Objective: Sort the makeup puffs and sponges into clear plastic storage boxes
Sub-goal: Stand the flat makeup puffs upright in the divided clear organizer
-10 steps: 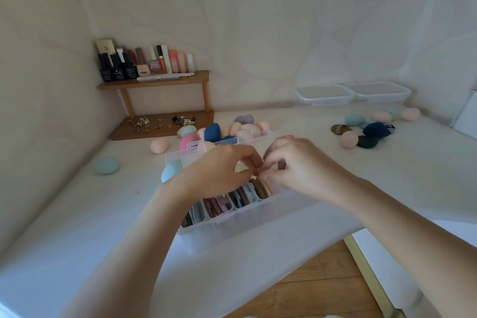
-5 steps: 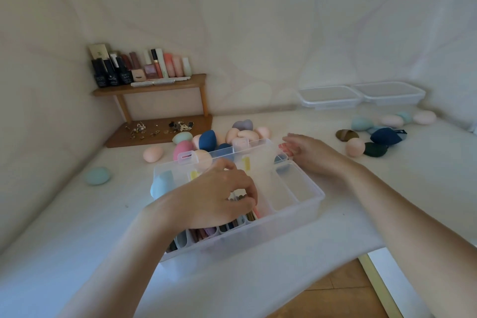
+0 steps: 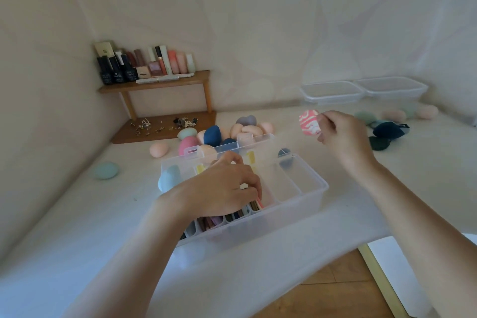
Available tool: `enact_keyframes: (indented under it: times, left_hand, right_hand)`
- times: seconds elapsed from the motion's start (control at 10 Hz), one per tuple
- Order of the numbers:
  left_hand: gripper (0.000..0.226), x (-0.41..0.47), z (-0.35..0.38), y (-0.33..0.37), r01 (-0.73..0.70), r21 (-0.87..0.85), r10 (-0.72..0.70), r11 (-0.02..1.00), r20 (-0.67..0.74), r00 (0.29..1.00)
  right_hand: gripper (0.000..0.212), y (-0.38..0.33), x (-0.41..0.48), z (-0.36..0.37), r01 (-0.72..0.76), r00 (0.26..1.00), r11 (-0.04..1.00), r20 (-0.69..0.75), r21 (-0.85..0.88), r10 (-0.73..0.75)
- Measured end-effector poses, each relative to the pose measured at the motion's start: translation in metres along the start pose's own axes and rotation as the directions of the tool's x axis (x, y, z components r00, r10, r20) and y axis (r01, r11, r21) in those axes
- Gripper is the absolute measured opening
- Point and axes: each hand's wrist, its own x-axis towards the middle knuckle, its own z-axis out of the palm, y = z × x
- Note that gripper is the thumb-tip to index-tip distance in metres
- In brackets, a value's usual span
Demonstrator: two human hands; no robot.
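Clear plastic comes first: the divided storage box point(image 3: 258, 231) sits at the near edge of the white table point(image 3: 77, 227), its left slots packed with flat puffs point(image 3: 216, 221) standing on edge, its right compartments mostly bare. The left hand point(image 3: 222, 188) reaches down into it, palm down, wrist low, fingers curled onto the tops of those puffs. Whether it pinches one or only parts them to open a gap, I cannot tell.

Above and beyond the box's right corner, the right hand point(image 3: 343, 139) is raised, its fingers and thumb closed on a pink-and-white marbled puff point(image 3: 308, 122) held clear of the table.

The step looks like filing this puff. The next move probably calls for bringing it down edge-first into whichever slot the left hand has opened.

Just behind the box lies a heap of loose sponges point(image 3: 242, 130). Dark puffs point(image 3: 387, 130) lie to the right, and two clear boxes point(image 3: 333, 91) wait against the wall.
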Motion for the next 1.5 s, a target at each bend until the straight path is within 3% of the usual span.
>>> enact_keyframes:
  times: [0.1, 0.2, 0.4, 0.6, 0.8, 0.9, 1.0, 1.2, 1.3, 1.4, 1.5]
  left_hand:
    - [0.022, 0.0, 0.001, 0.0, 0.008, -0.006, -0.008, 1.0, -0.002, 1.0]
    - [0.024, -0.002, 0.0, -0.001, 0.018, -0.029, -0.018, 0.999, 0.002, 1.0]
    - [0.013, -0.001, 0.0, 0.002, 0.011, 0.035, -0.01, 0.999, -0.025, 1.0]
    - [0.015, 0.0, -0.002, 0.003, -0.042, 0.044, 0.044, 0.998, -0.05, 0.998]
    - [0.015, 0.0, -0.007, 0.002, -0.013, -0.075, 0.005, 0.997, -0.102, 0.995]
    - [0.012, 0.0, -0.007, 0.0, 0.003, -0.084, -0.012, 0.996, -0.108, 0.994]
    - [0.016, 0.0, -0.007, -0.002, 0.018, -0.071, -0.027, 0.997, -0.126, 0.992]
    - [0.023, -0.002, -0.009, -0.005, 0.032, -0.114, -0.045, 0.993, -0.111, 0.993]
    - [0.022, -0.001, -0.008, -0.008, 0.026, -0.107, -0.039, 0.994, -0.119, 0.992]
    - [0.018, -0.001, -0.008, -0.01, 0.019, -0.114, -0.033, 0.993, -0.123, 0.992]
    - [0.018, -0.003, -0.011, -0.012, 0.022, -0.152, -0.034, 0.988, -0.077, 0.996]
  right_hand:
    - [0.017, -0.043, -0.021, -0.029, 0.0, 0.999, 0.951, 0.03, 0.308, -0.01]
    - [0.015, -0.089, -0.052, -0.046, 0.009, 0.975, 0.907, 0.198, 0.421, -0.102]
    - [0.007, -0.115, -0.09, -0.038, 0.193, 0.932, 0.976, 0.291, 0.104, -0.216]
    - [0.011, -0.109, -0.105, -0.031, 0.255, 0.943, 0.966, 0.23, -0.043, -0.239]
    - [0.007, -0.112, -0.121, -0.025, 0.389, 0.918, 0.904, 0.163, -0.178, -0.362]
    - [0.023, -0.121, -0.126, -0.02, 0.43, 0.902, 0.863, 0.171, -0.266, -0.397]
    - [0.039, -0.131, -0.126, -0.015, 0.447, 0.888, 0.831, 0.273, -0.331, -0.369]
    - [0.036, -0.133, -0.122, 0.001, 0.515, 0.854, 0.753, 0.312, -0.409, -0.416]
    - [0.035, -0.146, -0.109, 0.001, 0.405, 0.914, 0.742, 0.258, -0.535, -0.313]
    - [0.012, -0.143, -0.109, -0.012, 0.361, 0.851, 0.88, 0.494, -0.308, -0.176]
    - [0.016, -0.133, -0.104, -0.017, 0.319, 0.84, 0.904, 0.527, -0.285, -0.13]
